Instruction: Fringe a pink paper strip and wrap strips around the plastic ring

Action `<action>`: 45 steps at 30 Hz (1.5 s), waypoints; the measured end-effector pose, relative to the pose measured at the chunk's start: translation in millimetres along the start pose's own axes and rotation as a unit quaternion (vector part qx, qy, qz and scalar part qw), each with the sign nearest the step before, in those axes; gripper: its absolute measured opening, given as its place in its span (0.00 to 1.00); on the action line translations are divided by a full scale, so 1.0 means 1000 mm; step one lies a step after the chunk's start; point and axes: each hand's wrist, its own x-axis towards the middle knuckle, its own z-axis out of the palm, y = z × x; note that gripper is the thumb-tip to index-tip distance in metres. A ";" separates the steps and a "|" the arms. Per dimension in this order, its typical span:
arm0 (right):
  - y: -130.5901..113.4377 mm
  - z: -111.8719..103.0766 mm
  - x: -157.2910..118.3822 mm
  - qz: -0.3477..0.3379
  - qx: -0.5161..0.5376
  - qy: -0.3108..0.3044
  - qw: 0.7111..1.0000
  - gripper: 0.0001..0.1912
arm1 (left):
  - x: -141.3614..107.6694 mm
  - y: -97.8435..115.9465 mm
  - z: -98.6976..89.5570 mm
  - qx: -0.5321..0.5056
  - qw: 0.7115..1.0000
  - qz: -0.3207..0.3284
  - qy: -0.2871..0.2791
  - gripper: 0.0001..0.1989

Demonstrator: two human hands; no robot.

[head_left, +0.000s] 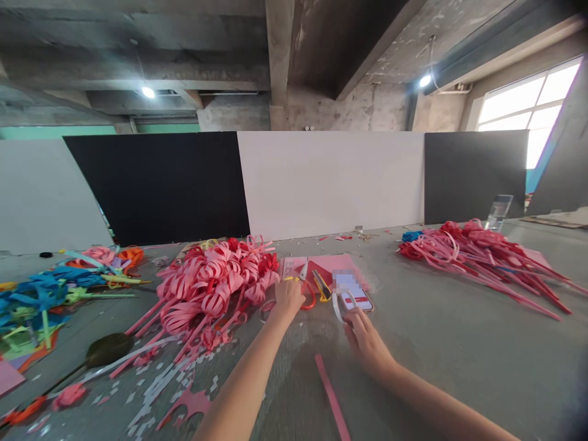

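My left hand [289, 295] is closed at the handle of a pair of scissors [309, 299] with orange and yellow loops. Its fingertips are partly hidden behind the hand's back. The scissors lie over pink and red paper sheets [342, 262], blades pointing away. Beside them rests a yellow and black utility knife [322, 285]. My right hand [365, 340] pinches a curved white paper strip [337, 307], just in front of a phone [362, 299] with a lit screen. Between my forearms, a flat pink paper strip [331, 395] lies on the grey table.
Pink looped paper flowers [215, 275] are heaped at left, with blue and green paper pieces [37, 294] beyond. White and pink scraps [151, 392] litter the near left. More pink strip bundles [482, 257] and a clear glass [499, 211] stand at right. Upright boards [331, 184] line the back.
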 end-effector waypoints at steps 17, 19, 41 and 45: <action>-0.003 -0.005 0.002 0.007 0.016 -0.051 0.999 0.08 | -0.042 0.011 -0.015 -0.058 0.991 0.078 0.093 0.08; -0.006 -0.007 0.002 0.008 0.019 -0.056 0.998 0.08 | -0.069 0.011 -0.018 -0.086 0.984 0.108 0.113 0.10; -0.052 -0.006 -0.018 -0.107 0.018 -0.157 0.982 0.11 | -0.160 -0.009 0.039 -0.323 0.900 0.191 0.219 0.22; -0.055 -0.007 -0.017 -0.090 0.003 -0.167 0.982 0.10 | -0.158 -0.008 0.033 -0.357 0.899 0.163 0.196 0.19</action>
